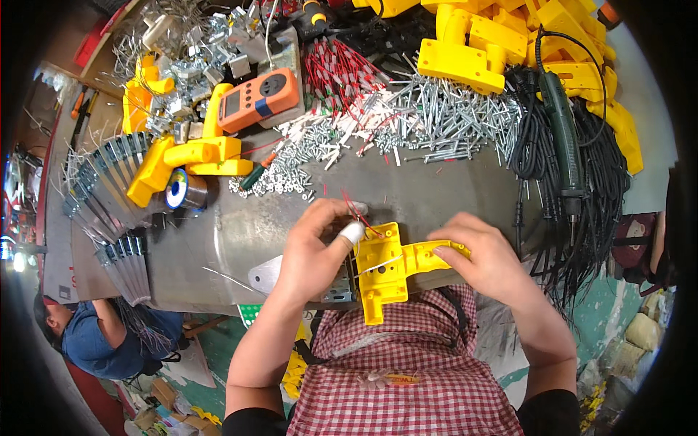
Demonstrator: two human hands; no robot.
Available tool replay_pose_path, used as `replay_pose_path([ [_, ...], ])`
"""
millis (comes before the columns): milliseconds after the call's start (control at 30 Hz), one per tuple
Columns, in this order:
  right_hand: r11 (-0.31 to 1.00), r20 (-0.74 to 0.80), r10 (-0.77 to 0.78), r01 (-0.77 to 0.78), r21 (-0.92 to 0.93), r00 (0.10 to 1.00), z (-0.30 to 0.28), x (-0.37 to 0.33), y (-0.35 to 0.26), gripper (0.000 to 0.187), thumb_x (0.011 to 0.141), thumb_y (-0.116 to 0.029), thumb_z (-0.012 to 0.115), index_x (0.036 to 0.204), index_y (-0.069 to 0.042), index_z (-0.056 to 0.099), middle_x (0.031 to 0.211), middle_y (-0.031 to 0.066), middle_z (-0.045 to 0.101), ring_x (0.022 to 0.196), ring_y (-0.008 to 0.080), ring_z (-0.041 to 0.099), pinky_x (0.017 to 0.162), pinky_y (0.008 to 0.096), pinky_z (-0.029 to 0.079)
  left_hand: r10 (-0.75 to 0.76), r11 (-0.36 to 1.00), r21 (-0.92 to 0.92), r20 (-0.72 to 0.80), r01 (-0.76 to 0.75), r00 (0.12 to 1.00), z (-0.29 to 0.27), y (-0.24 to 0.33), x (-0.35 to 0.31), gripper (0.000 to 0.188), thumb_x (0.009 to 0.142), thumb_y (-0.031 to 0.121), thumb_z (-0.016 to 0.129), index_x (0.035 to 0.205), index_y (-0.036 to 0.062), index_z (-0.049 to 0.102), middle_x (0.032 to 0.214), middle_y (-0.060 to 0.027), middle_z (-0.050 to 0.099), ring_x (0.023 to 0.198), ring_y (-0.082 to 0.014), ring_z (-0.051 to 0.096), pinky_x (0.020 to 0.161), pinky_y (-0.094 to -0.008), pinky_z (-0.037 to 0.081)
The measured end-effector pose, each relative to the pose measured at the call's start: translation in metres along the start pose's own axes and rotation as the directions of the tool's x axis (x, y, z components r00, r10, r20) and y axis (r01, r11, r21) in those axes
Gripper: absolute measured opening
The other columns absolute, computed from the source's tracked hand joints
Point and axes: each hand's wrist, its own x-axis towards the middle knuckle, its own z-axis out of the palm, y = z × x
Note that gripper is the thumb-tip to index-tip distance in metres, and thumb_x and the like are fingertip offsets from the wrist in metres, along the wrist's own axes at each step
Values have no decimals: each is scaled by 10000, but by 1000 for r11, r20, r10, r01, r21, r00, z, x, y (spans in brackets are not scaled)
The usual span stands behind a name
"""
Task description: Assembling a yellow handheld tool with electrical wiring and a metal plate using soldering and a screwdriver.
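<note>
An open yellow plastic housing half (392, 272) lies at the table's near edge, its hollow inside facing up. The fingers of my right hand (486, 260) are closed on its handle. My left hand (314, 247), its thumb tip wrapped in white, pinches thin red wires (353, 206) above the housing's upper left corner. A white wire (379, 266) crosses the hollow. Beside the housing, partly under my left hand, lies a flat grey metal plate (267, 276). The left palm hides part of it.
Screws (458, 116), red wires and yellow housings (465, 62) heap along the back. An orange meter (259, 99), solder spool (185, 190) and metal blades (120, 265) stand left. A green electric screwdriver (558, 134) hangs over black cables (607, 163) at right. Another person (109, 338) sits lower left.
</note>
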Motion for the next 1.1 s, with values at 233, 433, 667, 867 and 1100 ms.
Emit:
replay_pose_path([
  [233,947,-122,-261,229,-227,958,37,47,-27,126,740,-150,688,807,-80,607,825,49,541,861,233,522,761,370,349,-22,969,-247,-186,-25,982,9,4,0,119,868,34,597,981,0,589,861,-12,627,810,-72,572,743,-232,465],
  [433,957,-159,-261,234,-172,952,50,58,-31,140,719,-154,711,780,-80,608,761,36,546,793,226,547,752,373,344,-112,959,-270,-101,81,989,3,6,-2,134,877,46,580,1003,0,588,878,-6,627,808,-58,564,725,-222,464],
  [667,984,-198,-175,167,-58,965,48,59,-27,118,749,-143,690,806,-65,622,687,41,590,676,227,573,704,340,379,-100,947,-315,-84,68,991,0,3,-1,159,874,44,571,1027,1,588,879,0,627,799,-51,559,696,-219,459],
  [867,953,-111,88,-52,299,990,44,58,-32,161,764,-164,691,840,-53,603,670,44,588,645,186,573,694,330,386,-97,955,-287,-51,78,994,-2,3,0,159,871,35,575,1025,-4,581,900,-11,629,829,-62,567,737,-231,467],
  [1100,992,-49,-124,124,4,991,47,64,-37,131,769,-164,681,790,-56,611,686,31,593,648,173,563,713,320,400,-27,943,-332,-24,18,999,-3,2,2,221,858,-2,575,1078,-21,569,991,-35,607,905,-96,567,820,-253,461],
])
